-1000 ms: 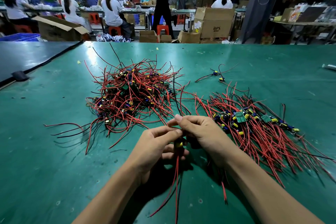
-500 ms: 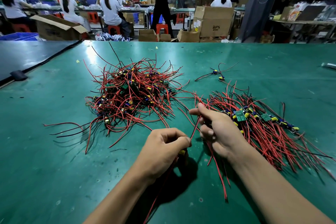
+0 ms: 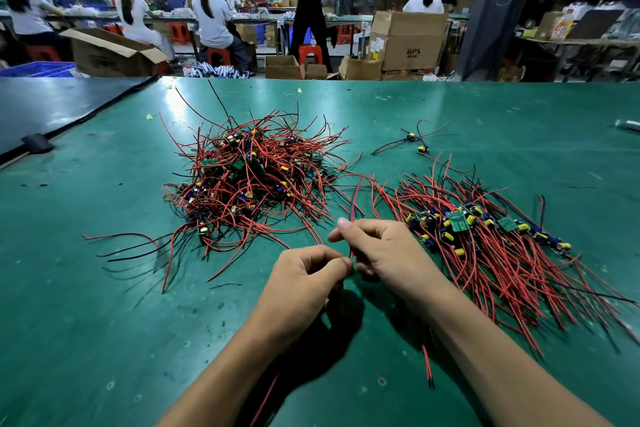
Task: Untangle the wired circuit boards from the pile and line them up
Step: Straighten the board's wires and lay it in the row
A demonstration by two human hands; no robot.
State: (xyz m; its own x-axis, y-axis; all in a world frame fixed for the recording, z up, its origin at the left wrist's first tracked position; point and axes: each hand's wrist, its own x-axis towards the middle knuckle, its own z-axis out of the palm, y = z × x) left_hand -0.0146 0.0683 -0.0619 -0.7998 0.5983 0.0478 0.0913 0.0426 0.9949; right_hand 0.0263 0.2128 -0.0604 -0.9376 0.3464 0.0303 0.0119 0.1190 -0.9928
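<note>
My left hand [image 3: 308,284] is curled tight round the wired board I am freeing. The board itself is hidden under the fingers, so I judge it by the trailing leads [image 3: 275,388] that run out below the wrist toward the table's [image 3: 104,288] near edge. My right hand [image 3: 384,250], touching the left, pinches one red lead [image 3: 353,204] between thumb and forefinger. That lead rises from the pinch and points at the far edge, so the piece's long axis runs near to far.

The lined-up row [image 3: 485,239] lies just to the right, and the right hand is plainly the nearer one. Its boards run in a band from left to right, and their wires fan toward the near right corner. By my reckoning the held piece must swing to the right and turn to match that slant.

The tangled pile [image 3: 249,180] sits to the far left, apart from both hands. Two stray boards [image 3: 415,142] lie beyond the row, toward the far edge.
</note>
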